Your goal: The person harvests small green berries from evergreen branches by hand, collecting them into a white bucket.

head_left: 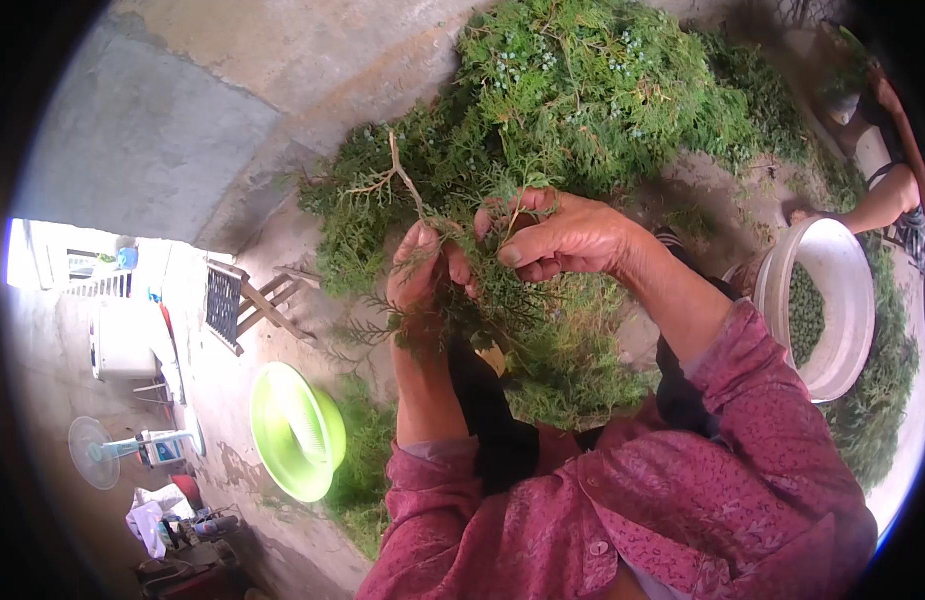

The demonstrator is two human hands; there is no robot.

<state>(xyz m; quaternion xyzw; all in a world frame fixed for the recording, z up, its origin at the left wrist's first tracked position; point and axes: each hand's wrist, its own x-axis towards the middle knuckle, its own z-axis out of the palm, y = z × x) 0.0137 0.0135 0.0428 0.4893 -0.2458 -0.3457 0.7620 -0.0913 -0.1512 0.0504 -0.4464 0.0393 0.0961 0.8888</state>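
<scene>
Between my two hands is a green conifer branch [408,182] with a bare, pale forked stem end pointing up. My left hand [420,268] is closed around the branch, its thumb against the stem. Thumb and fingers of my right hand [563,232] pinch a leafy sprig of the same branch; the fingertips are partly hidden by foliage. Scale-like green leaves hang below both hands. Just beyond them rises a large heap of cut conifer branches [603,90] dotted with pale blue-green berries.
On my right stands a white bucket [863,300] with small green berries inside, near another person's arm [888,200]. A lime-green basin [333,430] rests on the floor at left, by a folding stool [258,300]. Farther left is a fan [95,452]. Loose greenery [573,360] lies below my hands.
</scene>
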